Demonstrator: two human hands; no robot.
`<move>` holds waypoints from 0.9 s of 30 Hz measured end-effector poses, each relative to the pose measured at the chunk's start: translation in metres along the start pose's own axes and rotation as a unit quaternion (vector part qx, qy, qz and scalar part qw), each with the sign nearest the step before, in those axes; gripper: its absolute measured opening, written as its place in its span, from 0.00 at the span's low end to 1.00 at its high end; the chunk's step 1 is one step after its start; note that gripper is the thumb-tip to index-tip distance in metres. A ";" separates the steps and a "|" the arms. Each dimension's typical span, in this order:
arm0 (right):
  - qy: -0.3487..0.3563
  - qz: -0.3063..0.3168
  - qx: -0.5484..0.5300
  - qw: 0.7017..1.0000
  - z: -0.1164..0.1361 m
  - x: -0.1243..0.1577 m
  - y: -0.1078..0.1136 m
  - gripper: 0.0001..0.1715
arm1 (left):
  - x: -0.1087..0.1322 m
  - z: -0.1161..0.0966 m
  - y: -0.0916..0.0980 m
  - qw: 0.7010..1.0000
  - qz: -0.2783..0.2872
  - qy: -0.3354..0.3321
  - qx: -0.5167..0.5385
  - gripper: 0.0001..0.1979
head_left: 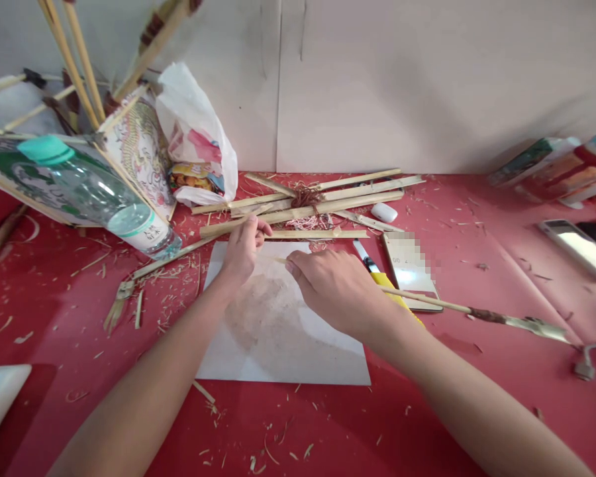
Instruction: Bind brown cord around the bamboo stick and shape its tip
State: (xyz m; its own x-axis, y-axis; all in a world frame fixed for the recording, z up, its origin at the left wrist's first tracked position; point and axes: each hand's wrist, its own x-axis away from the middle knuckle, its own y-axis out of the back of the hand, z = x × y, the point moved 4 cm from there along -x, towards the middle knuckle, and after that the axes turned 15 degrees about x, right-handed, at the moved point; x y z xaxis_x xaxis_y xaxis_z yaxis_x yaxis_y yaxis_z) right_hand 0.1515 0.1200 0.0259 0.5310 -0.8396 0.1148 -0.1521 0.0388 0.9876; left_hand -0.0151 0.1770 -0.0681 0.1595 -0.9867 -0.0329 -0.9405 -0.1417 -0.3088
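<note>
My left hand (pixel 246 248) is closed, thumb and fingers pinched, above the upper part of a white sheet (pixel 298 368). My right hand (pixel 335 285) is closed just to its right, over the sheet's right side. A thin bamboo stick (pixel 277 259) spans the gap between them, pinched at both ends of that gap. Beyond my right wrist, a slim stick (pixel 427 298) with a brown binding and a pale flat tip runs on in the same line. Whether both are one piece is hidden by my right hand. Brownish smudges mark the sheet.
Bamboo strips (pixel 328 199) tied with brown string lie behind the hands. Right of the sheet are a knife (pixel 365 255), a yellow item (pixel 390 289) and a silver device (pixel 412 265). A bottle (pixel 114 192), plastic bag (pixel 198 126) and dragon-painted frame (pixel 139 139) stand left. Shavings litter the red table.
</note>
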 end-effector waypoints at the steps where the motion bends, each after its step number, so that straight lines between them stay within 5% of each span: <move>1: -0.001 -0.001 0.002 1.000 0.000 0.000 0.000 0.17 | 0.000 0.000 0.000 1.000 -0.001 -0.006 -0.010 0.27; 16: -0.005 -0.023 0.018 1.000 -0.003 0.002 0.000 0.19 | 0.015 -0.014 -0.012 0.984 0.031 -0.088 -0.151 0.29; 27: -0.011 -0.007 0.026 1.000 -0.004 0.000 -0.006 0.20 | 0.017 -0.015 -0.013 0.982 0.037 -0.085 -0.164 0.28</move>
State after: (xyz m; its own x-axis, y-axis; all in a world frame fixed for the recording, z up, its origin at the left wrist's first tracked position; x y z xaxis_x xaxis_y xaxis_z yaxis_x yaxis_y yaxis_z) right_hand 0.1558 0.1222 0.0204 0.5148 -0.8516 0.0983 -0.1878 -0.0001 0.9822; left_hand -0.0042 0.1604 -0.0503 0.1086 -0.9715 -0.2106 -0.9930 -0.1160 0.0231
